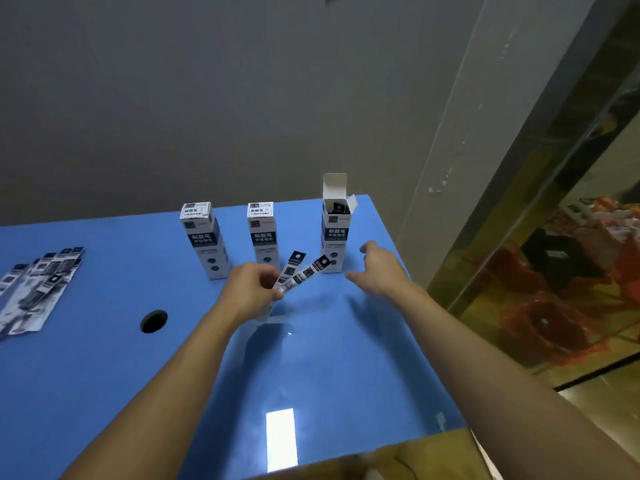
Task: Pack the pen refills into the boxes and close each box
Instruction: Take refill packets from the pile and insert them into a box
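Left hand (254,289) pinches 2 refills (300,273) fanned apart, just short of the open box (335,233) at the table's (104,375) far right. Right hand (379,268), fingers spread and empty, reaches for it. Best now: steady the box, square the refills, slide them in upright.

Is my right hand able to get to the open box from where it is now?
Probably yes. The right hand is open, holds nothing, and hovers just in front of the open box, with only bare table between them. The left hand with its refill packs sits off to the side.
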Available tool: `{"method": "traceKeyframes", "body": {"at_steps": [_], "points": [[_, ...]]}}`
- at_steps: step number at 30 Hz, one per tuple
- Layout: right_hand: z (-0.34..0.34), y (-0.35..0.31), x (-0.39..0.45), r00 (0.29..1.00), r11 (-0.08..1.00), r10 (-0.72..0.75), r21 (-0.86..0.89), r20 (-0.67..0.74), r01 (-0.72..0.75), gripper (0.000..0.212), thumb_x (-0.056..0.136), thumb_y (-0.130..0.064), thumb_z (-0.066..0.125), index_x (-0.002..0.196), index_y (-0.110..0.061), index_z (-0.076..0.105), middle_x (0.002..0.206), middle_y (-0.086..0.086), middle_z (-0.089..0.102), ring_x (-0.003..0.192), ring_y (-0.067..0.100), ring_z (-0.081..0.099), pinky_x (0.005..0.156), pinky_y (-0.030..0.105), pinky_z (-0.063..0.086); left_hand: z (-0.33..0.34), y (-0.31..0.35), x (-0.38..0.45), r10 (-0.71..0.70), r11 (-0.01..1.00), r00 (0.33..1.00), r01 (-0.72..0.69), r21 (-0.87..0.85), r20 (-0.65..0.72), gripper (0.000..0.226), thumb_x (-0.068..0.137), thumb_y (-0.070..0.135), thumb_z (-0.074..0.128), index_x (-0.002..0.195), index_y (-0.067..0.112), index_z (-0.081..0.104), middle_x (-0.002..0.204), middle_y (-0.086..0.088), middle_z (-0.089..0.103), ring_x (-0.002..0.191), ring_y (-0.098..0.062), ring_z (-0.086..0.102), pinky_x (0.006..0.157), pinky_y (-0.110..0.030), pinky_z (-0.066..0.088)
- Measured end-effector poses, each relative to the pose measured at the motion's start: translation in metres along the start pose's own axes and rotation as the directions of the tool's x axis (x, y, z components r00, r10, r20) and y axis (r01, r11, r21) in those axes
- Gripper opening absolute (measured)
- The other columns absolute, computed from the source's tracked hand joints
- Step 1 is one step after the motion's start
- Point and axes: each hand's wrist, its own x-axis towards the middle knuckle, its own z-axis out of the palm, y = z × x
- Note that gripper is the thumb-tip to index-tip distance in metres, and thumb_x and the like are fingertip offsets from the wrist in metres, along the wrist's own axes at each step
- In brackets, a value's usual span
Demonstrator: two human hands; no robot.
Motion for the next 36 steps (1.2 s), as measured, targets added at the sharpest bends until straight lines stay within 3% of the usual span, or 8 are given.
{"method": "traceKeyframes", "body": {"at_steps": [5,8,11,14,17,25,31,36], "points": [[-0.002,0.002,0.034,0.997,0.983,-0.08,0.166,0.019,0.076,0.086,0.082,-0.043,0.078,0.148,-0.014,0.031,0.145,0.006,0.049,0.131,0.027,0.048,0.101,0.039,0.044,0.002,0.011,-0.002,-0.076,0.997,0.992,0.075,-0.019,-0.105,0.014,0.081,0.012,0.079,0.088,0.024,0.075,0.082,0.007,0.072,0.081,-0.008,0.065,0.061,-0.017,0.042],[-0.007,0.002,0.05,0.991,0.952,-0.128,0.286,0.036,0.112,0.093,0.078,-0.04,0.083,0.15,-0.016,0.029,0.145,0.005,0.048,0.13,0.026,0.049,0.095,0.034,0.043,0.003,0.022,-0.004,-0.11,0.992,0.978,0.097,-0.081,-0.175,0.014,0.081,0.013,0.08,0.079,0.022,0.071,0.077,0.006,0.07,0.075,-0.01,0.063,0.061,-0.019,0.041],[-0.009,0.0,0.063,0.98,0.902,-0.198,0.399,0.035,0.167,0.096,0.075,-0.039,0.085,0.149,-0.02,0.028,0.143,-0.001,0.049,0.125,0.024,0.051,0.099,0.037,0.045,0.003,0.037,-0.006,-0.157,0.977,0.957,0.114,-0.183,-0.243,0.015,0.081,0.013,0.081,0.075,0.021,0.07,0.074,0.006,0.071,0.067,-0.004,0.062,0.058,-0.018,0.04],[-0.011,-0.006,0.072,0.961,0.86,-0.275,0.451,0.018,0.238,0.079,0.077,-0.034,0.084,0.139,-0.018,0.038,0.131,-0.007,0.054,0.11,0.02,0.054,0.09,0.034,0.045,0.001,0.05,-0.01,-0.188,0.949,0.943,0.102,-0.299,-0.274,0.026,0.08,0.009,0.081,0.067,0.027,0.068,0.063,0.017,0.069,0.057,0.009,0.059,0.058,-0.015,0.04],[-0.012,-0.009,0.075,0.951,0.854,-0.31,0.443,0.009,0.274,0.053,0.079,-0.028,0.083,0.12,-0.017,0.052,0.115,-0.005,0.061,0.098,0.016,0.058,0.077,0.027,0.042,-0.006,0.06,-0.016,-0.178,0.93,0.939,0.063,-0.363,-0.293,0.024,0.08,0.006,0.08,0.071,0.026,0.071,0.069,0.017,0.072,0.063,0.005,0.063,0.06,-0.014,0.043],[-0.021,-0.014,0.068,0.89,0.726,-0.441,0.537,-0.115,0.429,0.047,0.073,-0.017,0.086,0.111,-0.029,0.063,0.097,-0.011,0.066,0.094,0.012,0.062,0.067,0.018,0.045,-0.037,0.102,-0.026,-0.045,0.811,0.881,-0.244,-0.532,-0.472,0.024,0.078,-0.008,0.077,0.084,0.015,0.073,0.082,0.007,0.077,0.083,-0.01,0.073,0.074,-0.021,0.055],[-0.03,-0.024,0.059,0.797,0.674,-0.566,0.439,-0.211,0.595,0.047,0.074,-0.02,0.085,0.115,-0.025,0.065,0.098,-0.014,0.065,0.089,0.014,0.061,0.075,0.034,0.054,-0.053,0.141,-0.028,0.098,0.686,0.794,-0.49,-0.537,-0.599,0.03,0.076,-0.013,0.075,0.091,0.014,0.073,0.085,0.005,0.078,0.086,-0.014,0.074,0.078,-0.023,0.057],[-0.035,-0.029,0.052,0.724,0.633,-0.637,0.355,-0.264,0.687,0.047,0.075,-0.024,0.085,0.117,-0.024,0.064,0.097,-0.023,0.061,0.091,0.007,0.053,0.071,0.018,0.045,-0.05,0.15,-0.025,0.168,0.662,0.784,-0.539,-0.521,-0.597,0.031,0.078,-0.013,0.073,0.092,0.014,0.073,0.085,0.008,0.077,0.085,-0.011,0.074,0.077,-0.02,0.056]]}}
